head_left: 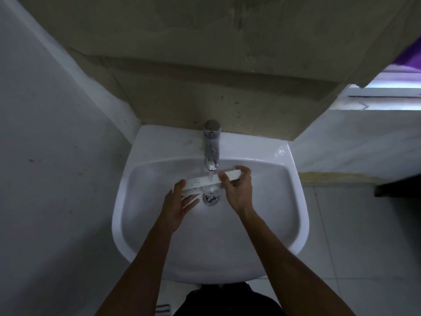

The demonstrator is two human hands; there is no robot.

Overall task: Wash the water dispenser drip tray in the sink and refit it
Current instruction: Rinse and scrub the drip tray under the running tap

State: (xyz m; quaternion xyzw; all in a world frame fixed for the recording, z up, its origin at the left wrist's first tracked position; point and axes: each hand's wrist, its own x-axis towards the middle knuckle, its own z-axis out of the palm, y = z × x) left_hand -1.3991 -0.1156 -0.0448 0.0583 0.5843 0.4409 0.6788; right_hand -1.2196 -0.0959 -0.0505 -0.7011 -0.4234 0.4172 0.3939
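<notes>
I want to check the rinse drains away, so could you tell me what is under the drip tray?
Under the drip tray lies the sink bowl with its drain; the tray's underside is hidden.

Head view, steeply downward, close over sink (293,185)
</notes>
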